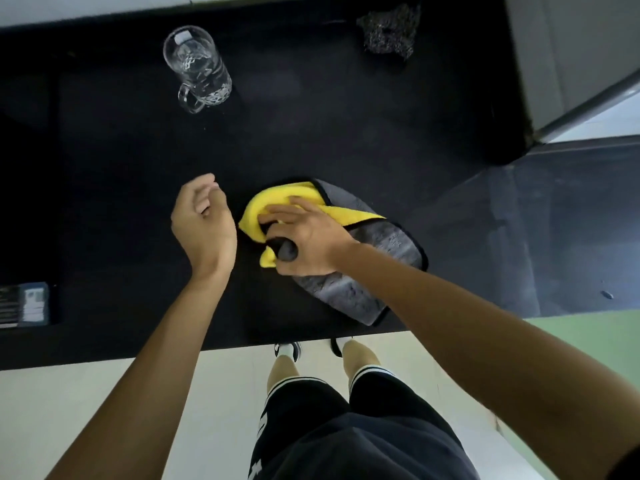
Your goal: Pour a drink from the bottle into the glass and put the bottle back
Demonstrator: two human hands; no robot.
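Observation:
A clear cut-glass mug (pixel 198 65) with a handle stands at the far left of the black counter (pixel 121 161); it looks empty. No bottle is in view. My right hand (pixel 304 240) grips a yellow and grey cloth (pixel 349 251) lying near the counter's front edge, bunching its yellow side. My left hand (pixel 202 223) hovers just left of the cloth with the fingers curled in and nothing in it.
A dark mesh scrubber (pixel 388 31) lies at the back right, beside a grey appliance (pixel 568 57). A small dark box (pixel 24 304) sits at the left edge. Below the counter edge are pale floor and my legs.

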